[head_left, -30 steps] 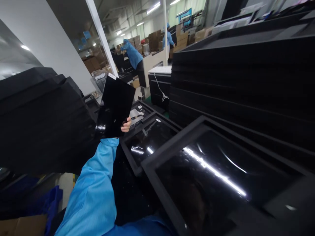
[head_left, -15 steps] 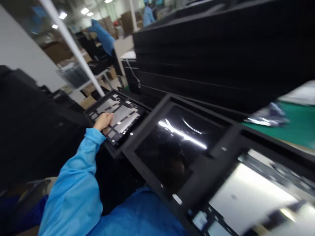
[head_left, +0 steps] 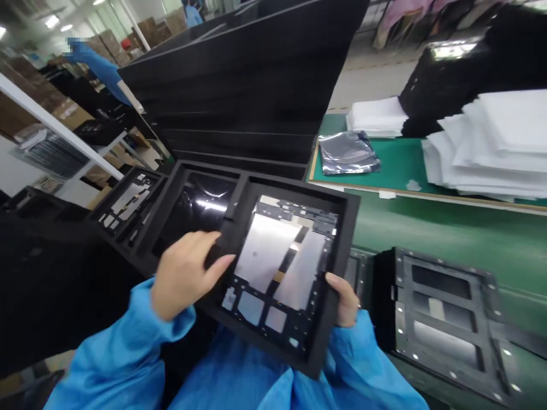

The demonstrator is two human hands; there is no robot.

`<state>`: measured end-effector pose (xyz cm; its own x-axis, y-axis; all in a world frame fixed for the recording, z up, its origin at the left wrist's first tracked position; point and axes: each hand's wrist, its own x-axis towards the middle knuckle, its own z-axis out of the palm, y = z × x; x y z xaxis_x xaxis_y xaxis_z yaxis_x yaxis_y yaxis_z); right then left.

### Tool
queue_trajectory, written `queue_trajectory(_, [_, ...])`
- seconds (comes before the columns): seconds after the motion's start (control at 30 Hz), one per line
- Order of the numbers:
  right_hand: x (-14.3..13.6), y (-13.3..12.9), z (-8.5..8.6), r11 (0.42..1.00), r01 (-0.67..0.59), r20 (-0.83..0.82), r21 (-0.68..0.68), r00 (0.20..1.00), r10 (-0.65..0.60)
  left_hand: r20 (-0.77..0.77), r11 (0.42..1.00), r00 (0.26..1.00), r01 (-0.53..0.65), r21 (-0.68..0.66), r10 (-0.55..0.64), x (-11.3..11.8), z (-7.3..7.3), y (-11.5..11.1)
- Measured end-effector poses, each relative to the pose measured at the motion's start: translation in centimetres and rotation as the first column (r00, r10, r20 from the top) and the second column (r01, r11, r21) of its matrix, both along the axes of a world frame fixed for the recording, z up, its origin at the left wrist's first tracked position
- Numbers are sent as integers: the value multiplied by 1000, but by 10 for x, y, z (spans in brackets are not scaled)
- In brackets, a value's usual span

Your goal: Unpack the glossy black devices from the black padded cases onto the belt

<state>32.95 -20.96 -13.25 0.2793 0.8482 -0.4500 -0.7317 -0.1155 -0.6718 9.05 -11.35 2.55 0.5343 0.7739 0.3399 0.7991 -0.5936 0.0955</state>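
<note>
both hands at the black foam tray

left hand point(head_left: 184, 273) lies palm-down on the rib of the black foam tray point(head_left: 342, 228), between its two pockets; fingers spread and loose, tips at the left edge of the panel point(head_left: 282, 262) — touching, not gripping anything. right hand point(head_left: 344, 299) is curled around the tray's right wall near the lower corner, thumb on top of the rim, grasping the tray.

the panel sits face-down in the right pocket, showing silver shielding plates, a dark flex strip down the middle and small squares along its near edge. the left pocket holds a glossy dark screen point(head_left: 196, 208) with ceiling light glaring on it. the tray is tilted, near corner over the person's blue sleeves.

a second tray point(head_left: 126, 199) just to the left carries another face-down panel. behind stands a tall stack of black trays point(head_left: 239, 85). to the right — a metal fixture plate point(head_left: 444, 316) on the green bench point(head_left: 448, 233), a silver bag point(head_left: 348, 151) on a green mat, stacks of white foam sheets point(head_left: 491, 142). a person in a blue coat point(head_left: 96, 62) is far back on the left
</note>
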Motion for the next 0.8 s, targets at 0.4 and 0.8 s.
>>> queue_trajectory(0.4, [-29, 30, 20, 981, -133, -56, 140, 988, 142, 145, 854, 916, -279, -440, 374, 28, -23, 41])
queue_trajectory(0.8, [-25, 35, 22, 982, -156, -41, 105, 986, 161, 517, 809, 623, -453, -374, 587, -90, 8, 121])
